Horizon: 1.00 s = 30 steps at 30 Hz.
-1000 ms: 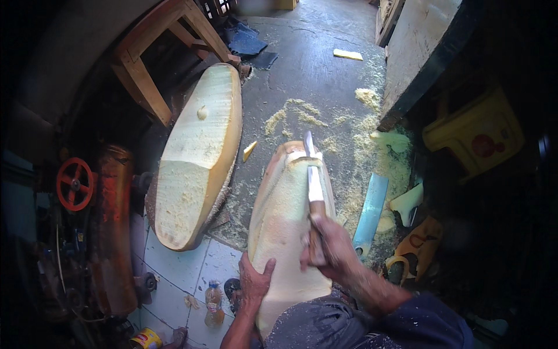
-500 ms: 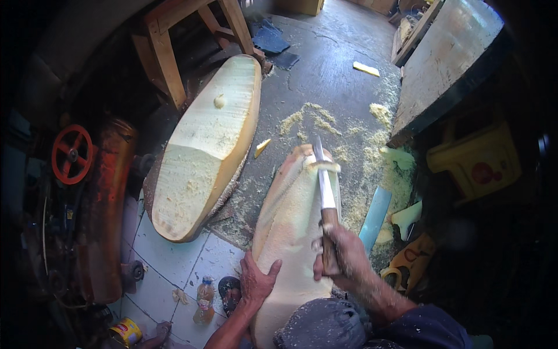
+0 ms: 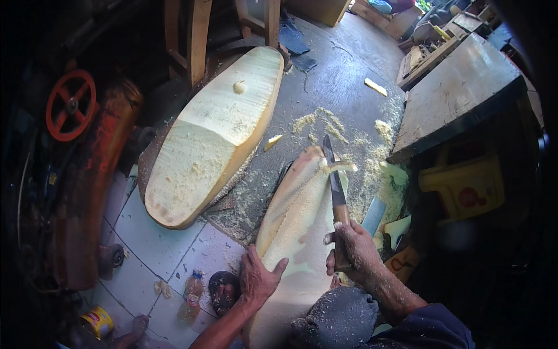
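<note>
A long, cream-coloured foam block (image 3: 296,244), shaped like a motorcycle seat, lies lengthwise in front of me. My left hand (image 3: 258,279) rests on its left edge, thumb spread from the fingers, holding nothing. In my right hand (image 3: 357,250) is a long knife (image 3: 338,195), gripped by its wooden handle. The blade points away from me, along the far right side of the foam. A thin curled foam strip (image 3: 347,167) lies across the blade; whether it is fully cut off I cannot tell.
A second seat-shaped foam piece (image 3: 215,136) lies to the left. Foam crumbs (image 3: 383,131) cover the dark floor. A bottle (image 3: 192,296) and a yellow can (image 3: 97,321) stand at lower left. At right are a wooden board (image 3: 459,93) and a yellow container (image 3: 465,186).
The view has shifted, so most things sit differently in the picture. The knife and foam strip have moved slightly right against the block. My left hand keeps its place on the foam.
</note>
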{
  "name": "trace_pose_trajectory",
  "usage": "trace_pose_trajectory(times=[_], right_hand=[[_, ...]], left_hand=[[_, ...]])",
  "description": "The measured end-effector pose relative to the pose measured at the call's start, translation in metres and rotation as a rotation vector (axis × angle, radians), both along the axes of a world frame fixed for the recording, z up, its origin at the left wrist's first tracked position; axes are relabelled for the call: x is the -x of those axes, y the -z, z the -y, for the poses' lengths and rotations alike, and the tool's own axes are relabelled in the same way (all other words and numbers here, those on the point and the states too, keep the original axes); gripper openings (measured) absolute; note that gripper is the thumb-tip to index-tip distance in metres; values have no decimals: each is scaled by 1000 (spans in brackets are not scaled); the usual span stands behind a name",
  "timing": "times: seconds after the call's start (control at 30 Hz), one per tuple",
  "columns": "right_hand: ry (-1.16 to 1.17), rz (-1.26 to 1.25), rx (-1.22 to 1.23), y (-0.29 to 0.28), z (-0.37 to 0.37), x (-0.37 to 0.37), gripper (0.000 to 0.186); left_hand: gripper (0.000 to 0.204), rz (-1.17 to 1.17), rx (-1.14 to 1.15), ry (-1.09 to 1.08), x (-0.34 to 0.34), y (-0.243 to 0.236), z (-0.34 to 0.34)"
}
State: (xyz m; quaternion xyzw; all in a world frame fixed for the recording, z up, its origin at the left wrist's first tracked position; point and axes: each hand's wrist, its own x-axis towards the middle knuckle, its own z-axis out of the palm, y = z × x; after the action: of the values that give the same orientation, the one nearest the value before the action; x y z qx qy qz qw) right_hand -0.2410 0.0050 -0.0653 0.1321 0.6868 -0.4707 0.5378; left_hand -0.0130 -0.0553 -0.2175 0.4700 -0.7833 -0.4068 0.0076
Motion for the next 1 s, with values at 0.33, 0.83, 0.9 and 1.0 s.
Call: trace_pose_trajectory(times=[0.33,0.83,0.9,1.0], right_hand=[[-22,-146,84,8,24,-10,34],[-43,-919,-294,102,-110,59,56],[-165,-1170,-575,120,-146,71,59],[-335,-1411,-764,148,-188,79,63]], left_hand=[[110,17,-158,-16,-1,-10,5],[98,-45,-76,8,-5,16,12],[93,-75,-103,7,-7,21,15],[89,-74,-139,-7,-9,28,20]])
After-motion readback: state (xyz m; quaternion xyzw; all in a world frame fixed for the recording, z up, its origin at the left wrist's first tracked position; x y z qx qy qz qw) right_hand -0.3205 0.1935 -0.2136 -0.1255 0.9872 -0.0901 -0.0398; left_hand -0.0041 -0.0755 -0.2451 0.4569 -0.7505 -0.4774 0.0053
